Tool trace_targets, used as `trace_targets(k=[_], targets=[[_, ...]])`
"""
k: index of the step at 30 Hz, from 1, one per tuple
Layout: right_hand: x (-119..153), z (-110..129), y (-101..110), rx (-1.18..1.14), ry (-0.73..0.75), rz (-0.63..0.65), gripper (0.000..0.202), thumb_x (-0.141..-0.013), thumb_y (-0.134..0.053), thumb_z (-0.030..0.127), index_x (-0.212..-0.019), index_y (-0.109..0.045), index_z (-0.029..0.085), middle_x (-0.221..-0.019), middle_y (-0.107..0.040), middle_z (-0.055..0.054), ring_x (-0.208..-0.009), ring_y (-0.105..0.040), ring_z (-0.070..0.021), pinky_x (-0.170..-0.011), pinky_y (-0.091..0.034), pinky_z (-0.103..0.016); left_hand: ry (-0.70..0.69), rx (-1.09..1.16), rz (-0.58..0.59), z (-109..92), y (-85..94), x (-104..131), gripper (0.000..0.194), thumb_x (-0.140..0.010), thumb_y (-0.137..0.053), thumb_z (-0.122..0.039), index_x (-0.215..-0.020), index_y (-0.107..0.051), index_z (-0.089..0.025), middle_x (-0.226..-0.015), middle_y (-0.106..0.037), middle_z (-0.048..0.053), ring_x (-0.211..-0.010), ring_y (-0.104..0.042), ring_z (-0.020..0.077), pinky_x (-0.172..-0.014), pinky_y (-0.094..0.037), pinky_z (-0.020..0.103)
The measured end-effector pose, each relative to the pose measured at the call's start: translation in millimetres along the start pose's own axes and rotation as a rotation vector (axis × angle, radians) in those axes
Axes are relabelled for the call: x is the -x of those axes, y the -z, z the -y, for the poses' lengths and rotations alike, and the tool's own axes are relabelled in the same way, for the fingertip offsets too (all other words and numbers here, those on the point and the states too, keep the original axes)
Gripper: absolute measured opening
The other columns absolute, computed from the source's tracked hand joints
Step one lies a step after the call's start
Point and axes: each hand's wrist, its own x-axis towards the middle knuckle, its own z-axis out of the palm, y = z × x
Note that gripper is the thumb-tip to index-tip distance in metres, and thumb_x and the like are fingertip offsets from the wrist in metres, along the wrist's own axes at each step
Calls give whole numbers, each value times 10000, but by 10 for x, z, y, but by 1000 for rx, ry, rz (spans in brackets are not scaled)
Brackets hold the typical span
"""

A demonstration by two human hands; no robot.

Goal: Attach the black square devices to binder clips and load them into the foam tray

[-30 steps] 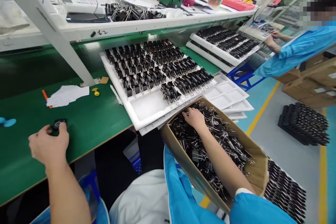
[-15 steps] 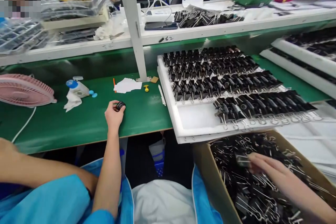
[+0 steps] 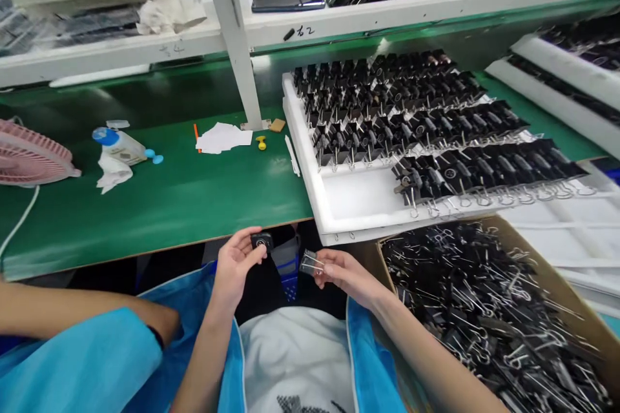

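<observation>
Between the thumb and fingers of my left hand [image 3: 237, 264] is a small black part [image 3: 262, 243] with a round ring mark on its face. My right hand [image 3: 341, 271] pinches a black binder clip [image 3: 310, 262] by its silver wire handles. The two hands face each other above my lap, just off the table's front edge, with a gap between the part and the clip. To the right, a cardboard box [image 3: 387, 258] is heaped with loose binder clips [image 3: 484, 310]. A white foam tray [image 3: 358, 203] holds rows of black parts with binder clips on them.
On the green table [image 3: 159, 219] lie a white bottle [image 3: 121, 145], torn paper [image 3: 223, 139], a yellow knob-shaped thing [image 3: 261, 142] and a white pen [image 3: 292, 155]. A pink fan [image 3: 33, 155] stands left. Another person's arm [image 3: 87, 316] rests close on my left. More trays [image 3: 557, 97] are at right.
My right hand has come out of the box with a binder clip and moved left over my lap. My left hand has brought the black part off the table toward it. The view tilts lower.
</observation>
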Motion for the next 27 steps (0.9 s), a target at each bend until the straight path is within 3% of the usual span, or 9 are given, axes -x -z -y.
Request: trace_targets(k=[4,6,10,16,27], targets=[[-126,-183,3,-84,16,-50,473,-839,-779,589,-853,-681,127,-651,-592,-13,-499,-503,-106,-442,-390,-221,142,64,19,255,-76,177,462,-697,-916,-302,-1095,-735,-155,-806,-719,34,-649,-642,123,-575,-483,202],[-139,-237,15,-60,32,-79,473,-856,-754,594,-865,-694,125,-586,-539,10,-449,-436,-94,-397,-314,-213,204,93,26,372,-93,221,442,-714,-907,-321,-1088,-745,-151,-786,-710,26,-623,-638,114,-581,-483,201],[-138,-293,21,55,124,-128,487,-844,-769,591,-939,-732,115,-619,-560,-6,-496,-461,-111,-437,-335,-232,279,158,5,508,-115,262,441,-709,-911,-327,-1080,-753,-147,-803,-726,39,-637,-667,129,-573,-486,199],[-126,-339,4,204,232,-119,511,-919,-679,606,-1057,-749,119,-676,-570,-14,-569,-470,-123,-535,-387,-261,301,180,-14,543,-153,243,445,-691,-922,-318,-1063,-762,-133,-839,-761,70,-708,-694,151,-612,-551,212],[-84,-473,-1,370,185,-120,526,-987,-590,599,-1205,-741,145,-745,-578,-25,-615,-449,-124,-579,-350,-264,321,-8,12,564,-130,232,502,-634,-952,-373,-1022,-776,-108,-893,-802,132,-806,-768,244,-709,-657,330]])
